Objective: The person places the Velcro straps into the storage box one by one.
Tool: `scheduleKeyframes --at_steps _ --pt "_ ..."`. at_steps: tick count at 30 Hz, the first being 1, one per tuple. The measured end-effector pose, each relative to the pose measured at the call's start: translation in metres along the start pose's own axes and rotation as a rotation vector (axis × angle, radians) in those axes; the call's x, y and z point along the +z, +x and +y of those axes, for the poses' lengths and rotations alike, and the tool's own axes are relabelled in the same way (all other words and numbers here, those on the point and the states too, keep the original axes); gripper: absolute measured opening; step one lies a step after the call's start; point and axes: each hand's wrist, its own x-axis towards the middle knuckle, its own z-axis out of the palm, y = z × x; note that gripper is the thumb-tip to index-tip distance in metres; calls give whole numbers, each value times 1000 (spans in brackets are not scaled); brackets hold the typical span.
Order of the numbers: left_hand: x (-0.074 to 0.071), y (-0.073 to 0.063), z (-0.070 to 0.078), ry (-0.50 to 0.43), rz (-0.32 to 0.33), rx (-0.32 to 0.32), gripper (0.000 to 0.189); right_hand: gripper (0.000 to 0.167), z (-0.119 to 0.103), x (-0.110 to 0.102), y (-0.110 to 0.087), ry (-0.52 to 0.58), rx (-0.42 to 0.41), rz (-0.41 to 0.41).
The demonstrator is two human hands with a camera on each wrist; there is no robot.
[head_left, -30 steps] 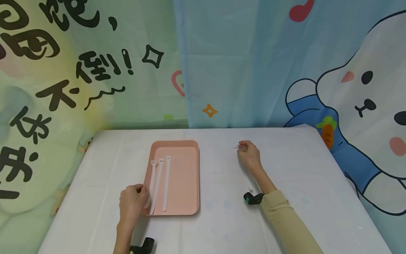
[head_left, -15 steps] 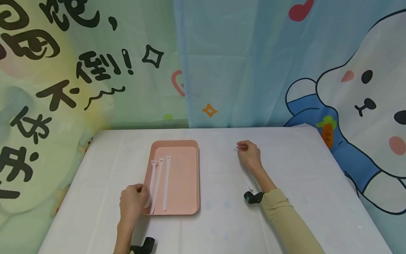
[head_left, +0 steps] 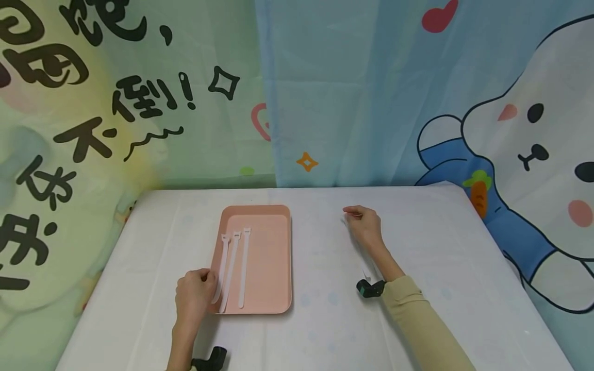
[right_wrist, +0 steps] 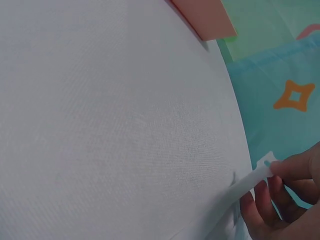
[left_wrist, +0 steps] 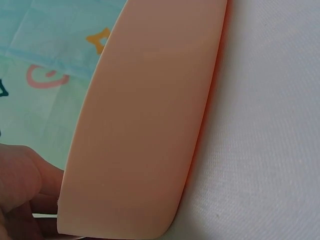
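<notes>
A pink tray (head_left: 269, 268) lies left of the table's middle, with three white strips (head_left: 243, 270) in its left half; each has a wider head at the far end. My left hand (head_left: 196, 291) is curled at the tray's near left edge. In the left wrist view its fingers (left_wrist: 47, 182) go behind the tray wall (left_wrist: 145, 120), so the fingertips are hidden. To the right of the tray, my right hand (head_left: 364, 225) pinches a similar white strip (right_wrist: 232, 192) near its slotted head. The strip's other end trails back under the forearm.
A white cloth (head_left: 315, 278) covers the table. Behind the table's far edge hangs a printed curtain (head_left: 334, 103) in green and blue. Black wrist cameras (head_left: 369, 289) sit at both wrists.
My right fingers have shifted slightly to the left and straightened a little around the strip's head. My left hand and the tray have stayed in place.
</notes>
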Motion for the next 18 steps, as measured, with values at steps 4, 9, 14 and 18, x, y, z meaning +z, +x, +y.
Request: scheduleKeyframes --at_steps 4,9,14,18 --pt "0 0 -1 2 5 -8 27 24 -3 -2 -1 -7 -1 -4" --pt "1 0 -1 0 4 -20 28 23 -7 -6 -1 1 -42 -34" --pt "1 0 -1 -5 -2 -22 28 23 -11 -10 0 -5 -74 -71" --pt "1 0 -1 -3 0 -18 27 25 -16 -13 -1 -10 -78 -86"
